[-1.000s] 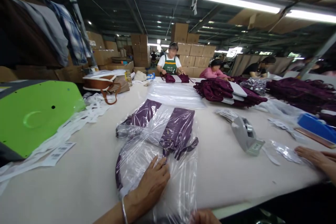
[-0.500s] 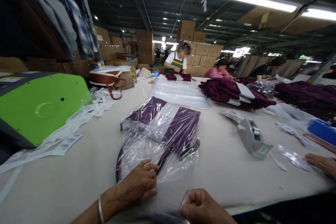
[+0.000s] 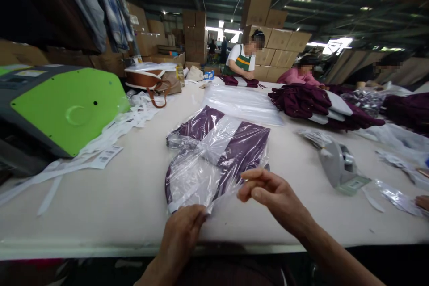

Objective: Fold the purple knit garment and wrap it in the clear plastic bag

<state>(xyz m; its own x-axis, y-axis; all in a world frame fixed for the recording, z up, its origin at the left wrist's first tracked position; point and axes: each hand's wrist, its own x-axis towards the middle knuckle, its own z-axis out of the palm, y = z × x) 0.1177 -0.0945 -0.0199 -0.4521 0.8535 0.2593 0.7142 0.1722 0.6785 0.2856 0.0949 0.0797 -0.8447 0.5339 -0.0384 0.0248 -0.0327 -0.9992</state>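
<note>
A purple item with a white band (image 3: 248, 145) lies flat inside a clear plastic bag (image 3: 192, 178) in front of me. A dark curved strap shows through the bag's left side. My left hand (image 3: 186, 228) is closed on the bag's near edge, at the table's front. Just right of the bag, my right hand (image 3: 264, 187) is raised with its fingers apart and nothing visible between them.
To the left are a green machine (image 3: 73, 111) and strips of printed labels (image 3: 105, 156). A tape dispenser (image 3: 338, 167) stands at the right. Behind lie clear bags (image 3: 241, 103) and piled purple items (image 3: 301, 100). People work across the table; a hand (image 3: 422, 202) shows far right.
My left hand has gone from lying spread on the bag to gripping its near edge. My right hand has let go of the plastic and moved up and right. The bag's near end now looks folded back.
</note>
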